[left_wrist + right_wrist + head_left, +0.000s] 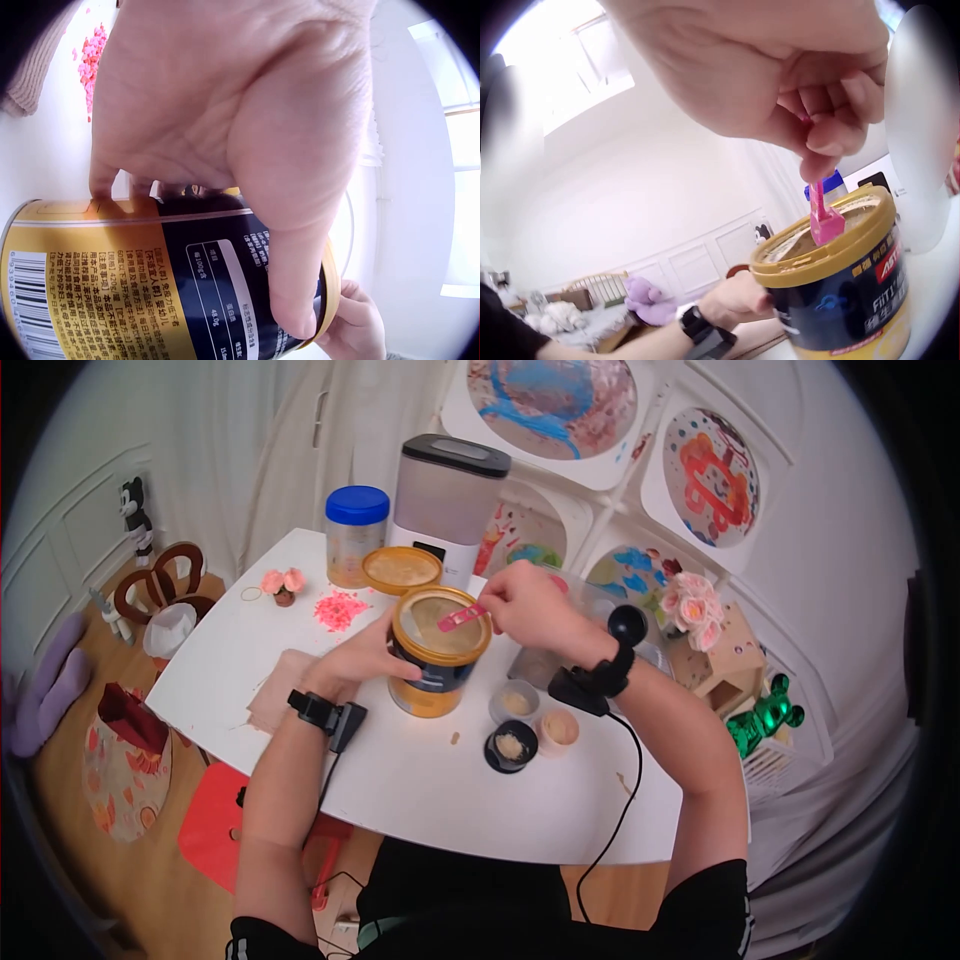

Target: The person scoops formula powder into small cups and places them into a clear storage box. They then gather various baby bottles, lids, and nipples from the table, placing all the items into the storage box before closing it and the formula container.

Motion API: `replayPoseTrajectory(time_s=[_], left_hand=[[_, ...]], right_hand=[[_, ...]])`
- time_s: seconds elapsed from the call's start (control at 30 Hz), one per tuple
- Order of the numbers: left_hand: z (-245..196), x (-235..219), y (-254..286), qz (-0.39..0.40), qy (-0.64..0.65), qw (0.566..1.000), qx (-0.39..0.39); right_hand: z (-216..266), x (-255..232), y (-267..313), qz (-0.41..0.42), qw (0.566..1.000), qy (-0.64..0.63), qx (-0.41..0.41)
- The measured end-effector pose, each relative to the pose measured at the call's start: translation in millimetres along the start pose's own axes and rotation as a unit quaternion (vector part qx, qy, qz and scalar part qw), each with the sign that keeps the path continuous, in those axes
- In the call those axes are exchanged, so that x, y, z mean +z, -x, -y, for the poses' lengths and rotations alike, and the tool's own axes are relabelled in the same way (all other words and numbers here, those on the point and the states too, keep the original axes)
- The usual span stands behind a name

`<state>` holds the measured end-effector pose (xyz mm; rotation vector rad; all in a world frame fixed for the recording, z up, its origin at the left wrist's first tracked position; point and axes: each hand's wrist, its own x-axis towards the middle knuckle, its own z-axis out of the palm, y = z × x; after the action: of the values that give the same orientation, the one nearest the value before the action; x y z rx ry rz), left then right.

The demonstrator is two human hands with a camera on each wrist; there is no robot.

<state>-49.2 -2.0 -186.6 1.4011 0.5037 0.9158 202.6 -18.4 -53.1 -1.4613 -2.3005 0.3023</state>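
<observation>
A gold and navy can (428, 695) stands uncovered on the white table. My left hand (358, 656) grips its side, and in the left wrist view the thumb (291, 289) lies along the label near the gold rim. The right hand (537, 610) pinches the handle of a small pink scoop (826, 225) from above. That scoop tilts down over the can's opening, its head overlapping the rim in the right wrist view. Behind the can sits its gold lid (402, 569). In front are a clear cup (515, 702), a black cup (510, 747) and a pale pink cup (558, 730) with beige contents.
A blue-lidded jar (357, 540) and a tall dispenser (448, 495) stand at the back. Pink bits (340, 610) lie in a pile beside a small flower pot (284, 588). A folded cloth (283, 690) is at the left; a green bear figure (768, 718) stands at the right.
</observation>
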Motion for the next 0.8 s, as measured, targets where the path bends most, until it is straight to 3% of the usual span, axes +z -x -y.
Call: replayPoseTrajectory(time_s=[0.13, 0.23, 0.53, 0.8], left_hand=[[-9.2, 1.8, 3.8, 0.001, -0.021, 1.000, -0.022], [-3.8, -2.9, 1.7, 0.009, -0.011, 1.000, -0.002], [5.3, -10.2, -2.1, 0.013, -0.017, 1.000, -0.015], [10.8, -12.9, -5.4, 0.016, -0.018, 0.999, 0.024]], right_hand=[[7.4, 30.8, -38.3, 0.076, 0.984, 0.145, -0.072], [10.5, 44.9, -52.0, 0.145, 0.970, 0.172, -0.092], [10.7, 52.3, -67.6, 0.223, 0.938, 0.199, -0.176], [17.0, 58.2, -73.4, 0.337, 0.938, 0.056, -0.067]])
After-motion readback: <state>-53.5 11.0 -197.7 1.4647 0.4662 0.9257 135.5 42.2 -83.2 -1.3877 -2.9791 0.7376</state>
